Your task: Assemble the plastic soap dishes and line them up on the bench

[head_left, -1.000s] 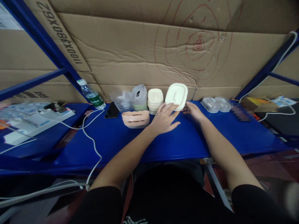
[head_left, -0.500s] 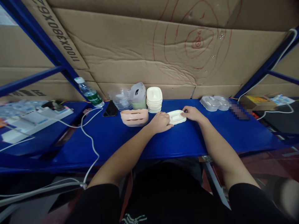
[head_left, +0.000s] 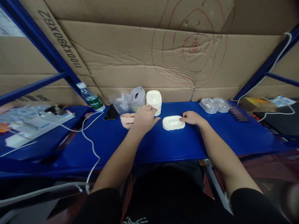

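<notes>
A cream oval tray [head_left: 173, 122] lies on the blue table, with my right hand [head_left: 192, 118] closed at its right edge, thumb and fingers on the rim. My left hand [head_left: 146, 119] is over the pink sleeves [head_left: 126, 120], fingers apart, just in front of the stack of cream containers [head_left: 154, 99]; it holds nothing visible. It hides the right part of the pink sleeves. Behind it stand grey-white sleeves [head_left: 137, 97], and to their left a stack of clear plastic bowls [head_left: 121, 102].
A water bottle [head_left: 93, 100] and a dark phone [head_left: 110, 112] are at the back left, near a white cable [head_left: 92, 143]. Clear double-domed packs [head_left: 214, 105] sit at the back right. Cardboard [head_left: 130, 46] rises behind the blue table [head_left: 173, 149].
My left hand has let go of the cream tray and moved left over the pink sleeves. My right hand remains at the tray's right edge. The view has shifted slightly.
</notes>
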A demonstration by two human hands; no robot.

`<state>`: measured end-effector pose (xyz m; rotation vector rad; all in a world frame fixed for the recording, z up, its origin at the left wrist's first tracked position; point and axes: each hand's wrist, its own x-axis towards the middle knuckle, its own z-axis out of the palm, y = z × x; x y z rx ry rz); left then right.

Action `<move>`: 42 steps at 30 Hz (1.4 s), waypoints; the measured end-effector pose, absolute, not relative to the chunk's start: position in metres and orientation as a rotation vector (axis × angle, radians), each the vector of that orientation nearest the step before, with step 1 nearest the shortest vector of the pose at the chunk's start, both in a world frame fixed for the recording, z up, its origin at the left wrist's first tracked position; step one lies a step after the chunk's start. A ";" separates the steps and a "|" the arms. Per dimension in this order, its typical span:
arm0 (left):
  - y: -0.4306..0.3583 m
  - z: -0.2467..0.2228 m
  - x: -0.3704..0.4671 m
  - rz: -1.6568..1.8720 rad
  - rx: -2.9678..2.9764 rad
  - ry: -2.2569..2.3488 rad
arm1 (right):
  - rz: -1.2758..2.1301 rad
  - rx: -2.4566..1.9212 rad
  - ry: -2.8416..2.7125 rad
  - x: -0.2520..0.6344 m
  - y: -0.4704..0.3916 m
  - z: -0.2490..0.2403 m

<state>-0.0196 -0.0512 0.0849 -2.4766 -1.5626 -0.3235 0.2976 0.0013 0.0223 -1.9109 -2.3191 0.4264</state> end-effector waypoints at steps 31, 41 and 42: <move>-0.056 0.097 -0.032 -2.058 -2.347 -0.986 | -0.069 -1.186 -2.131 0.274 -0.020 0.037; -0.065 0.055 0.029 -2.976 -2.697 -1.092 | -0.072 -0.921 -2.230 0.248 -0.025 0.025; -0.062 0.054 0.028 -3.032 -2.682 -1.112 | -0.076 -0.905 -2.224 0.250 -0.024 0.024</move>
